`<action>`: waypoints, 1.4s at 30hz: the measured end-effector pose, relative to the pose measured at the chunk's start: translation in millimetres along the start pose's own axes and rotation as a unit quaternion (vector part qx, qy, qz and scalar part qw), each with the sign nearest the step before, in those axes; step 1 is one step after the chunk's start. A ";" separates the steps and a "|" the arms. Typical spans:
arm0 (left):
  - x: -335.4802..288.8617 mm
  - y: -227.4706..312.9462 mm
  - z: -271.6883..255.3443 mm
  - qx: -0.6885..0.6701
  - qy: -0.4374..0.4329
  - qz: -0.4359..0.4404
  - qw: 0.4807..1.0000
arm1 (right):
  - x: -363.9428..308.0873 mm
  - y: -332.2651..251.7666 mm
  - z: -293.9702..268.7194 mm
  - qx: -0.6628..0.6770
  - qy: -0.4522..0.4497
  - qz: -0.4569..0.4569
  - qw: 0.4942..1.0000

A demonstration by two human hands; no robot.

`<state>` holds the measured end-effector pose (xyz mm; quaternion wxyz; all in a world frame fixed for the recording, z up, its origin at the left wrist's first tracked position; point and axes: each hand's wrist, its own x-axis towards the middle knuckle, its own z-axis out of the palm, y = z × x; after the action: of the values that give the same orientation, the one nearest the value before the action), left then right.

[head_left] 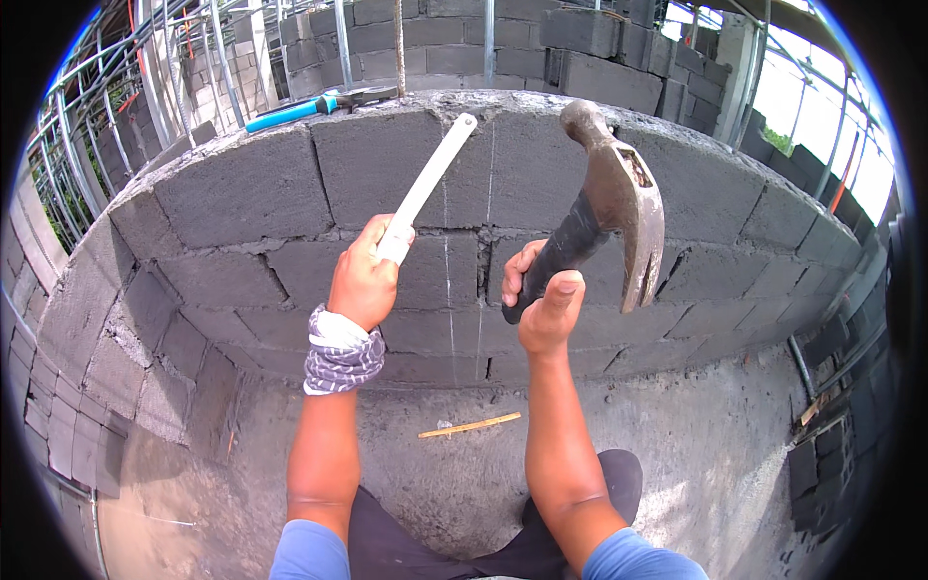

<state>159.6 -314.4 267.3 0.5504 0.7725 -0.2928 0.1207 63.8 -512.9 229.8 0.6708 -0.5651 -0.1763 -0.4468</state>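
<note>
My left hand (365,275), with a patterned cloth wrapped at its wrist, is closed round the lower end of a slim white bar (437,179). The bar slants up to the right, and its rounded far end has a small hole and lies in front of the wall's top course. My right hand (543,300) grips a claw hammer (619,188) by its black handle, thumb along the near side. The hammer's head is raised, its claw pointing down on the right. Behind both hands stands a grey block wall (396,179) with two pale vertical lines marked on it.
Blue-handled pliers (314,108) lie on top of the wall, left of a rusty upright bar (399,48). A thin yellow strip (471,425) rests on the concrete floor (416,483). Metal scaffolding (106,106) rises at the left, and more blocks (822,469) sit at the right.
</note>
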 end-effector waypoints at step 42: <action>39.3 79.2 -76.8 0.351 0.034 0.073 0.933 | 16.9 -89.5 -2.5 -0.016 -0.018 0.021 0.999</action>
<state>155.1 -273.8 377.1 0.2430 0.8885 -0.2685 0.2819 0.7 -518.5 295.3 0.6677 -0.5871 -0.1688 -0.4253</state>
